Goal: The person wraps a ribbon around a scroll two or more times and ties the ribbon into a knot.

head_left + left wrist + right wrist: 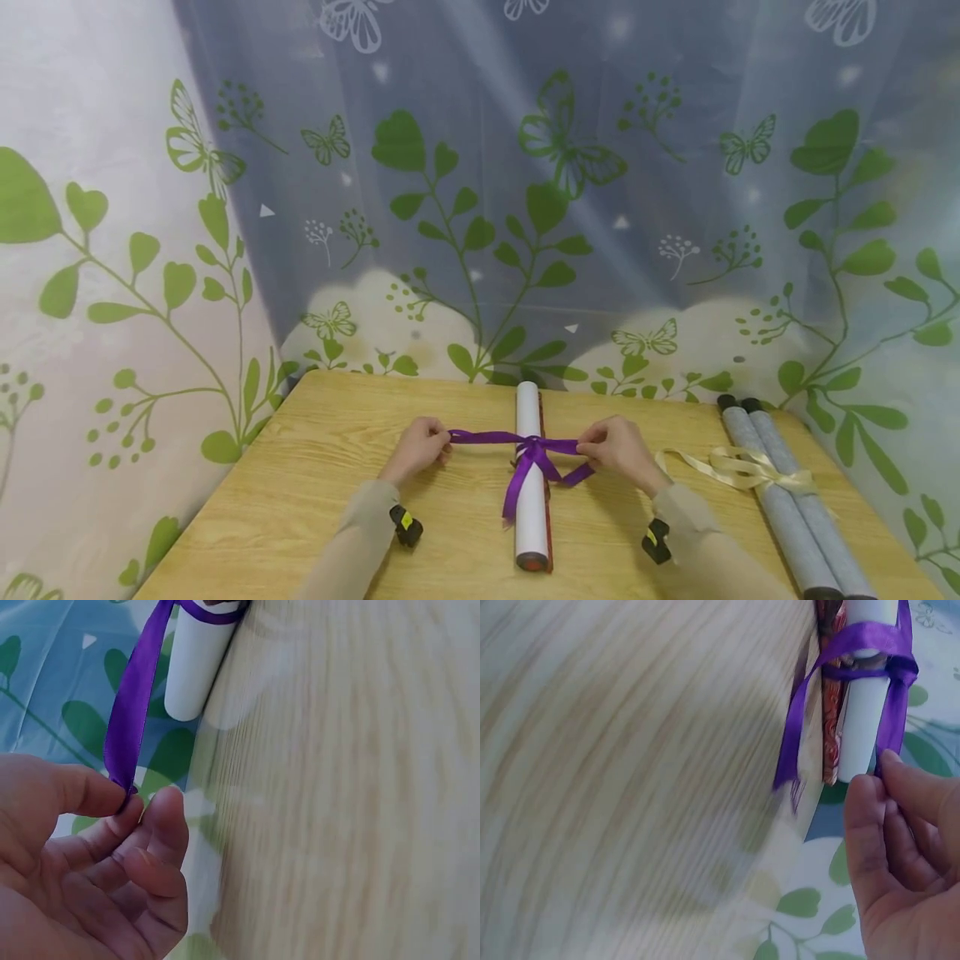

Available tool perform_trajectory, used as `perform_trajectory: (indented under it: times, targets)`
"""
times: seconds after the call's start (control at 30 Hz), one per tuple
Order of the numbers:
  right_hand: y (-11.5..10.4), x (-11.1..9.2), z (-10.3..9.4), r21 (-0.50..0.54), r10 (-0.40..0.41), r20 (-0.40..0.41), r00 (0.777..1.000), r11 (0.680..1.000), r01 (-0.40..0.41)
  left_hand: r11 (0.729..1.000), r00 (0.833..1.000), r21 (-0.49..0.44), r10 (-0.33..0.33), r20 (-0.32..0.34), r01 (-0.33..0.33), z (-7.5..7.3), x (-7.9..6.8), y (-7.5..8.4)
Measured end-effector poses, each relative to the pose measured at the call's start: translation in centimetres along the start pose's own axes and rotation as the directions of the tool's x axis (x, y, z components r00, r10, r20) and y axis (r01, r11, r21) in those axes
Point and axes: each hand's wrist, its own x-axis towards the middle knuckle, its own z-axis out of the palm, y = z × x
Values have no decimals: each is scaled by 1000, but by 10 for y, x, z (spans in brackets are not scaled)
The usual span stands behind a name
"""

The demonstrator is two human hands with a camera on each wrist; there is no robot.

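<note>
A white roll (529, 508) lies lengthwise on the table, with a thin red patterned strip (831, 712) along its side. Around both runs a purple ribbon (534, 454), knotted on top with two tails hanging down. My left hand (422, 446) pinches one stretch of the ribbon between thumb and forefinger, out to the left of the roll. On the opposite side my right hand (617, 450) pinches another stretch with thumb and forefinger. Between the hands the ribbon is drawn nearly straight across the roll. In the right wrist view a frayed ribbon tail (789, 761) dangles free.
Two grey rolls (798, 508) with black ends lie at the table's right side, tied together with a cream ribbon (765, 475). The wooden table (300, 500) meets a curtain (480, 250) printed with leaves and butterflies at its back edge.
</note>
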Motion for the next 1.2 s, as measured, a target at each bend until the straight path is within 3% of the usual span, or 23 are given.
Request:
perform_trajectory:
  times: [0.27,0.47,0.8,1.2]
  targets:
    - [16,-3,-12,-87,-61,28,998,994,63,987,1000,159,20,6,-21,-4,3,2]
    - [17,-4,-12,-135,-78,15,997,988,79,983,1000,184,-19,1,19,-3,3,4]
    - [22,-1,-10,-63,-1,54,999,998,4,983,998,170,-64,-16,66,-7,8,2]
    - [27,-1,-7,-106,9,28,1000,994,-6,989,990,51,-139,21,138,-6,7,1]
